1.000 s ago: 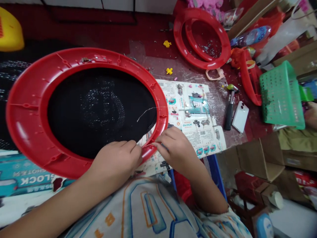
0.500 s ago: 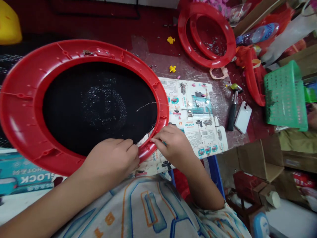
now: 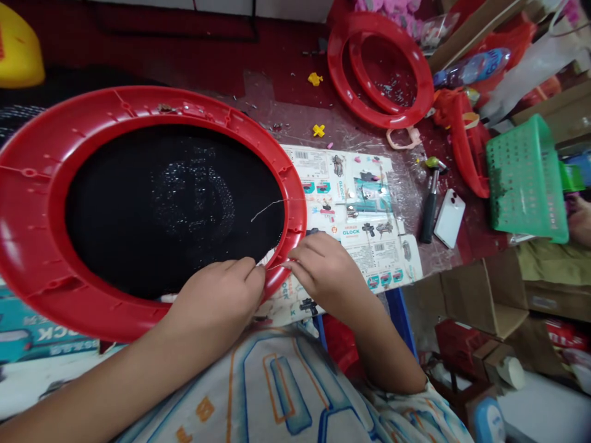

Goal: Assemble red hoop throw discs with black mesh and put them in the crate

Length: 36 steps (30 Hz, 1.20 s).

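Note:
A large red plastic ring (image 3: 32, 197) lies in front of me, its ribbed side facing up. Black mesh cloth (image 3: 120, 203) with a dotted pale pattern fills its middle. At the near right part of the ring, my left hand (image 3: 226, 286) is closed at the mesh's edge; its fingertips are hidden. Just right of it, my right hand (image 3: 325, 267) pinches a thin pale thread (image 3: 277, 266) that runs across the rim towards the left fingers. Another loose thread (image 3: 265, 209) trails over the mesh and the ring's right side.
Printed cardboard (image 3: 355, 252) covers the table beneath the ring. To the right lie a hammer (image 3: 429, 206), a white phone (image 3: 450, 218) and a green basket (image 3: 526, 178). Further back are more red rings (image 3: 339, 67), small yellow pieces (image 3: 318, 130) and a bottle (image 3: 475, 67).
The ring and mesh have shifted slightly left and towards me. A stretch of thread now shows between my hands, and the left hand's fingertips have come a little to the right.

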### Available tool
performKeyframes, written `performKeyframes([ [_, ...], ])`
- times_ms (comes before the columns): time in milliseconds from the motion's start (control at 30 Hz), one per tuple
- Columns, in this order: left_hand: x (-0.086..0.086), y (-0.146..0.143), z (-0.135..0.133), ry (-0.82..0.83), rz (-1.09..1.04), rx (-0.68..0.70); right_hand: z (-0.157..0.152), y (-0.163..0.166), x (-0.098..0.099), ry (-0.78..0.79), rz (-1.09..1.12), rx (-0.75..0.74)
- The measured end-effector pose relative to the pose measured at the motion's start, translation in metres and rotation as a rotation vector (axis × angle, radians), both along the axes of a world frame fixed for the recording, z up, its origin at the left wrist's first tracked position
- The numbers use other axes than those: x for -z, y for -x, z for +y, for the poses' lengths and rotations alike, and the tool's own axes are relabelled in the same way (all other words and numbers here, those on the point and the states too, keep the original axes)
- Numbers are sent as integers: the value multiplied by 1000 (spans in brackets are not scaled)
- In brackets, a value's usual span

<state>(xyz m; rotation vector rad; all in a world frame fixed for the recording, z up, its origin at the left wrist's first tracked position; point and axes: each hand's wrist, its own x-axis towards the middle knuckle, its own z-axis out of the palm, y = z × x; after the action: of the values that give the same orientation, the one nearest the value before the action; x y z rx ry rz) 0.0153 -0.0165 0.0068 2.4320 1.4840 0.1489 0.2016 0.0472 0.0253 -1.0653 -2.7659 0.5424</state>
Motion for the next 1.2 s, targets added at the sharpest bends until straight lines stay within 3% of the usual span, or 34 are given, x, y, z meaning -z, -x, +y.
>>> performKeyframes([
  [333,6,7,-3,-148,-14,42,10,13,7,82,-100,0],
  [567,-5,-1,1,139,-43,-123,3,15,15,62,-105,6],
  [800,1,-6,-4,-25,44,-115,5,2,1,-32,-127,-48],
  [1033,6,8,-5,-109,-6,10,14,5,-5,-62,-61,-35],
  [1200,8,19,-3,-166,-68,101,18,14,0,83,-22,6],
])
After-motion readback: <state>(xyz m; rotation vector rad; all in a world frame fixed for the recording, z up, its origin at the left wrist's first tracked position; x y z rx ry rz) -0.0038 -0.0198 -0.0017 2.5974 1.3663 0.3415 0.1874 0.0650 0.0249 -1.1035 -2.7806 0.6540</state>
